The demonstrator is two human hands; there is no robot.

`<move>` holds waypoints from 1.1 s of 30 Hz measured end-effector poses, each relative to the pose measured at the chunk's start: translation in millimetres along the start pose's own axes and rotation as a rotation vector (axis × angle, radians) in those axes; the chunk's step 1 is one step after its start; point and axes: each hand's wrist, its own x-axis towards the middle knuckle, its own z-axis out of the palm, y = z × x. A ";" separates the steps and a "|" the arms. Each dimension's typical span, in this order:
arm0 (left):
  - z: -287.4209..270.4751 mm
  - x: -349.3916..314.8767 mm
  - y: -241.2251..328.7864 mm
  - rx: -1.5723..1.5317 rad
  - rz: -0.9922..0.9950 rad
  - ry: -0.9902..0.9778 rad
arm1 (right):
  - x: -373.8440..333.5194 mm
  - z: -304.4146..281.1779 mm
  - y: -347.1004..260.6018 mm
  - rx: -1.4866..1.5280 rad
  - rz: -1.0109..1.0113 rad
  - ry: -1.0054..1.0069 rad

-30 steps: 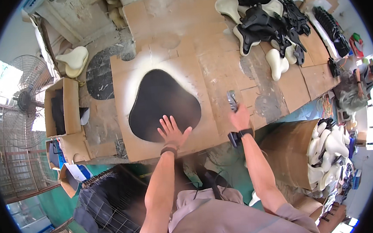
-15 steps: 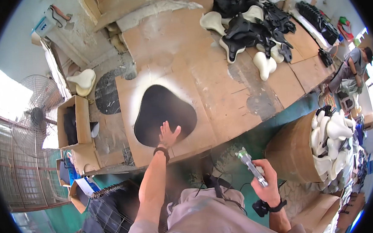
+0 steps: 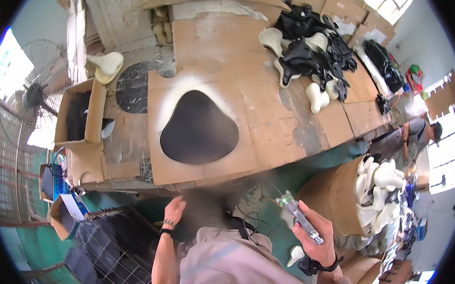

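Observation:
A black rounded-triangle sheet [image 3: 199, 128] lies flat on a piece of cardboard [image 3: 180, 173] on the workbench, with a whitish sprayed halo around its upper edges. My left hand [image 3: 174, 212] hangs below the bench's front edge, near the wire cart, its fingers loosely stretched and holding nothing. My right hand [image 3: 316, 235] is wrapped round a silver spray gun [image 3: 298, 215] with a green ring at its front end. The gun is off the bench, tilted, its nozzle end toward the bench's front edge. A black wristband is on each of my wrists.
Black and cream bicycle saddle parts [image 3: 310, 48] are heaped at the bench's far right. A large cardboard drum [image 3: 327, 196] full of cream saddle pieces stands at right. An open box [image 3: 96, 111], a fan [image 3: 33, 95] and a wire cart [image 3: 114, 253] are at left. A person [image 3: 409, 138] stands far right.
My left hand has lifted off the black sheet and drawn back below the bench edge. My right hand, still gripping the spray gun, is slightly lower and further left. The view has shifted.

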 end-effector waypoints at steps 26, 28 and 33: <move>-32.5 -63.0 -117.0 -0.497 -0.673 0.107 | 18.1 15.3 -24.7 0.038 0.011 -0.356; -31.9 -52.8 -112.9 -0.495 -0.659 0.073 | 12.9 10.7 -16.0 0.046 0.013 -0.298; -26.6 -51.7 -120.3 -0.449 -0.717 0.016 | -0.8 -4.8 2.4 0.083 0.156 -0.164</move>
